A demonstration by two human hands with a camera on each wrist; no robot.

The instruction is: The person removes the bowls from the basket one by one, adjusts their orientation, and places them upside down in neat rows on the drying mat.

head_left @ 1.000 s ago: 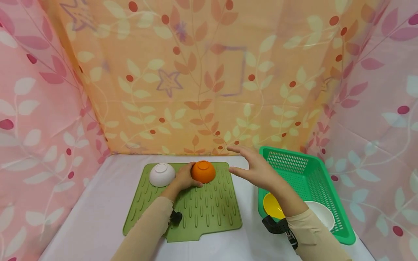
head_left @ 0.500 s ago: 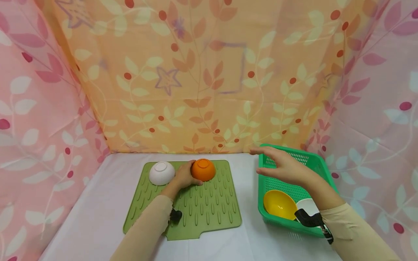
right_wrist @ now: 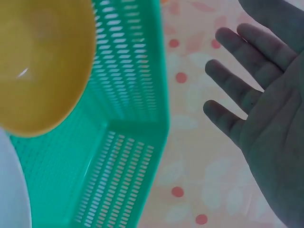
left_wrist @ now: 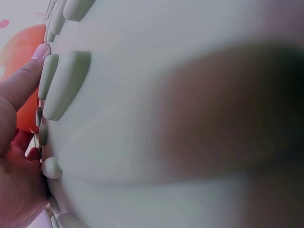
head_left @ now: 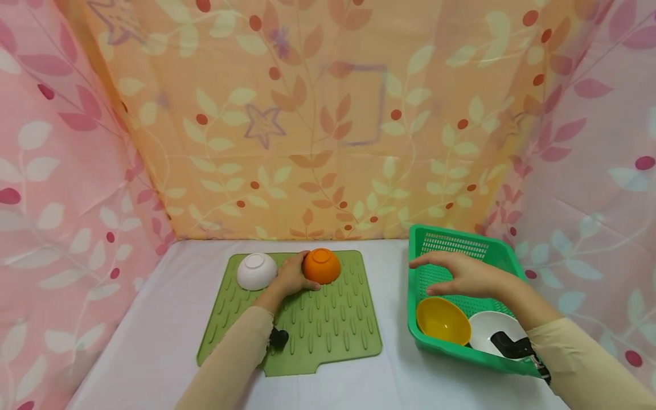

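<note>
My left hand (head_left: 292,277) grips the side of an upside-down orange bowl (head_left: 325,267) on the green ridged mat (head_left: 333,336). In the left wrist view, the thumb and fingers lie against the orange bowl (left_wrist: 23,52). Left of that hand, a white bowl (head_left: 255,272) also sits upside down. My right hand (head_left: 468,276) hovers over the green basket (head_left: 412,296), its fingers spread apart and holding nothing. Below it in the basket are a yellow bowl (head_left: 443,323) and another white bowl (head_left: 484,333), both facing up.
A white cloth (head_left: 138,341) covers the table. Patterned fabric walls (head_left: 328,188) enclose its back and both sides. The basket's raised walls stand to the right of the mat, with a strip of tablecloth between them.
My right hand has moved right from the gap beside the mat to over the basket, then lowered a little, uncovering the yellow bowl. My left hand stays on the orange bowl.
</note>
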